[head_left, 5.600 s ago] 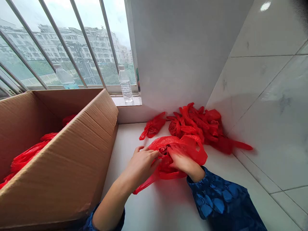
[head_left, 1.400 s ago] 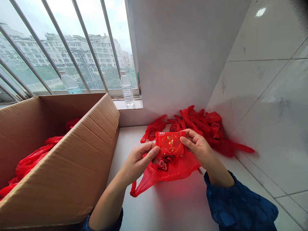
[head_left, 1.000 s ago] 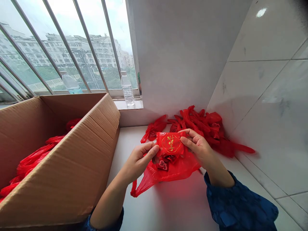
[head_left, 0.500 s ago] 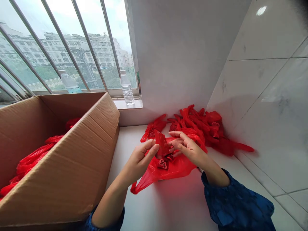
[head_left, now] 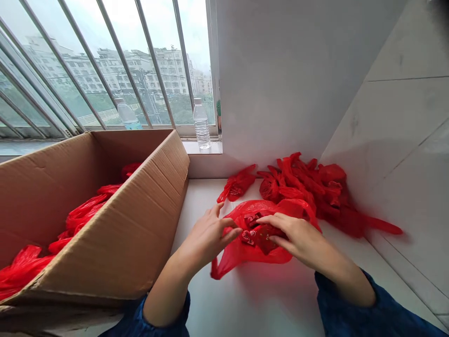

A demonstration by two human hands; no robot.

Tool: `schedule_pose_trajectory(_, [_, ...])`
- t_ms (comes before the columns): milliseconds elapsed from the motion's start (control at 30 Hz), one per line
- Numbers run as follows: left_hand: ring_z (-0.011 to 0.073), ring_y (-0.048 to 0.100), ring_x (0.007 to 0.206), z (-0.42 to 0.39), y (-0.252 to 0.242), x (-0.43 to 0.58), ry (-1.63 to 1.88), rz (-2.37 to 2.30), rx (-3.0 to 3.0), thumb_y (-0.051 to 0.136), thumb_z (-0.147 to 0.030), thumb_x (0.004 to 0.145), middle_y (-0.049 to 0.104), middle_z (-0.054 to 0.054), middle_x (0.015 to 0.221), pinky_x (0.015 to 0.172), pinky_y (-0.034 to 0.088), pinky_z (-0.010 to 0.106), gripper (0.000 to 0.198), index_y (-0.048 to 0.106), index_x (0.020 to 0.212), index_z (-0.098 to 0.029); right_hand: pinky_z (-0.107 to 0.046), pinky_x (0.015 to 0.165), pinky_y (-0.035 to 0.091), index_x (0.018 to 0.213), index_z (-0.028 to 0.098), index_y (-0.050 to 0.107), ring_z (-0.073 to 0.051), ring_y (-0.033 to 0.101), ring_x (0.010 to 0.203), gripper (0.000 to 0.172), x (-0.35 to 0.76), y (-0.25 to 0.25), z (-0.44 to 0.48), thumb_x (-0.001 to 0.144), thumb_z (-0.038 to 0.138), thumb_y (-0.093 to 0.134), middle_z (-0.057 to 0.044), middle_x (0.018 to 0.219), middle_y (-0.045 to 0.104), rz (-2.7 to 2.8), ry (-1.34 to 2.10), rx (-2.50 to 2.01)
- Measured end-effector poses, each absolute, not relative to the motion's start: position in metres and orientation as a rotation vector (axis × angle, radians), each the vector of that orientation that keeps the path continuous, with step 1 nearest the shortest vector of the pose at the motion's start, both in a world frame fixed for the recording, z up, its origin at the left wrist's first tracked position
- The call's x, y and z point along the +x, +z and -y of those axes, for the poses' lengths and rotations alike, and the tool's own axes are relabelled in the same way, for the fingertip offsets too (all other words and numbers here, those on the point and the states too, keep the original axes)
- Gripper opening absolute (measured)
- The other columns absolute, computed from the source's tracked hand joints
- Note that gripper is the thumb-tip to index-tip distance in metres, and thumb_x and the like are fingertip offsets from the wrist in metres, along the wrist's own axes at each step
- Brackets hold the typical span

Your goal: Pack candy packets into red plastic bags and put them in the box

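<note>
A red plastic bag [head_left: 242, 255] lies spread on the white surface. On it are small dark-red packets with light printing [head_left: 248, 237]. Among these lies a larger red packet with small gold marks [head_left: 264, 239]. My right hand [head_left: 291, 231] reaches over from the right, thumb and fingers on the larger packet's edges. My left hand [head_left: 213, 231] hovers at the bag's left side, fingers apart, nothing seen between them. Its palm side is partly hidden.
A cardboard box [head_left: 140, 224] with red bags inside [head_left: 84, 210] stands at left. A small red bag [head_left: 240, 182] and a heap of red bags [head_left: 308, 187] lie at the wall. Water bottles [head_left: 201, 124] stand by the barred window.
The larger red packet, earlier upright at my left fingertips, now lies down under my right hand. My left hand has opened. The view has swung slightly left.
</note>
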State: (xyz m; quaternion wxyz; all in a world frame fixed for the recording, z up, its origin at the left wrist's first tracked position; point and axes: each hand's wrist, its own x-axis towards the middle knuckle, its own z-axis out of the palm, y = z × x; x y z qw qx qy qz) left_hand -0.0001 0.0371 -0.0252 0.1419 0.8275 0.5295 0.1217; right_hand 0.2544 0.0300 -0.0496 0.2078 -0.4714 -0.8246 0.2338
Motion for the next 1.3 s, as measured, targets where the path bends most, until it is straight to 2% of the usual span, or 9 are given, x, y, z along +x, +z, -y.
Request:
schedule_pose_trajectory(100, [0.0316,0.068,0.099,-0.031,-0.025,-0.002,0.124,-1.584,2.312,0.066,-0.039,0.088,0.066,0.013,0.114,0.079,0.05,0.037,0.019,0.078,0.098,-0.028,-0.042,0.086,0.053,0.133,0.032,0.06,-0.029,0.069,0.104,0.051,0.242,-0.065,-0.038,0.091,0.006,0.046,-0.007,0.118,0.07,2.313,0.481,-1.49])
schedule_pose_trajectory(233, [0.0199,0.065,0.07,-0.026,-0.019,-0.004,0.096,-1.657,2.327,0.064,-0.018,0.08,0.066,0.004,0.081,0.057,0.034,0.025,0.012,0.072,0.085,-0.025,-0.043,0.088,0.053,0.144,0.023,0.051,-0.03,0.069,0.105,0.05,0.239,-0.069,-0.046,0.096,0.013,0.042,-0.012,0.116,0.07,2.254,0.413,-1.517])
schedule_pose_trajectory(400, [0.0193,0.067,0.078,-0.022,-0.016,-0.007,0.255,-1.692,2.358,0.051,-0.008,0.083,0.068,0.004,0.096,0.062,0.039,0.025,0.032,0.065,0.105,-0.028,-0.044,0.083,0.054,0.139,0.025,0.055,-0.031,0.07,0.1,0.041,0.263,-0.052,-0.033,0.098,0.027,0.048,-0.009,0.126,0.068,2.112,0.118,-1.616])
schedule_pose_trajectory(567, [0.0264,0.068,0.098,-0.018,-0.01,-0.004,0.233,-1.806,2.321,0.045,-0.023,0.094,0.068,0.008,0.116,0.073,0.044,0.032,0.041,0.051,0.134,-0.029,-0.043,0.075,0.054,0.131,0.022,0.057,-0.034,0.064,0.111,0.04,0.287,-0.04,-0.026,0.094,0.036,0.057,-0.011,0.128,0.065,1.874,-0.345,-1.759])
schedule_pose_trajectory(733, [0.0303,0.068,0.08,-0.01,-0.009,-0.006,-0.012,-1.839,2.291,0.06,-0.049,0.088,0.074,0.005,0.087,0.059,0.035,0.031,0.069,0.038,0.149,-0.028,-0.04,0.064,0.049,0.122,0.02,0.057,-0.034,0.067,0.098,0.04,0.29,-0.043,-0.034,0.092,0.045,0.06,-0.013,0.117,0.067,1.828,-0.304,-1.912])
schedule_pose_trajectory(867, [0.023,0.064,0.068,-0.004,-0.017,-0.016,-0.016,-1.761,2.358,0.06,-0.034,0.085,0.07,-0.001,0.076,0.056,0.034,0.028,0.069,0.037,0.15,-0.034,-0.035,0.057,0.041,0.094,0.024,0.06,-0.028,0.068,0.08,0.017,0.295,-0.037,-0.034,0.092,0.041,0.06,-0.005,0.094,0.071,1.811,-0.147,-1.948])
schedule_pose_trajectory(967, [0.0172,0.063,0.069,-0.005,-0.018,-0.025,0.228,-1.653,2.393,0.056,-0.026,0.086,0.068,-0.003,0.083,0.06,0.042,0.025,0.069,0.035,0.15,-0.04,-0.035,0.062,0.042,0.086,0.026,0.061,-0.025,0.065,0.077,0.016,0.305,-0.028,-0.03,0.092,0.041,0.06,-0.003,0.091,0.071,1.766,0.098,-1.754])
schedule_pose_trajectory(1167, [0.0159,0.064,0.086,-0.035,0.002,-0.013,1.221,-1.315,1.974,0.06,-0.038,0.092,0.063,0.002,0.095,0.074,0.056,0.026,0.049,0.05,0.14,-0.029,-0.035,0.093,0.049,0.083,0.025,0.06,-0.024,0.06,0.116,0.02,0.305,-0.018,-0.035,0.09,0.042,0.066,-0.003,0.129,0.061,1.434,0.828,-0.959])
schedule_pose_trajectory(1300, [0.0165,0.065,0.096,-0.062,0.008,0.003,1.593,-1.079,1.621,0.074,-0.033,0.084,0.066,0.005,0.105,0.084,0.057,0.027,0.053,0.057,0.134,-0.025,-0.036,0.096,0.049,0.085,0.025,0.058,-0.022,0.059,0.115,0.018,0.291,-0.024,-0.051,0.086,0.039,0.07,-0.002,0.124,0.062,1.108,0.867,-0.742])
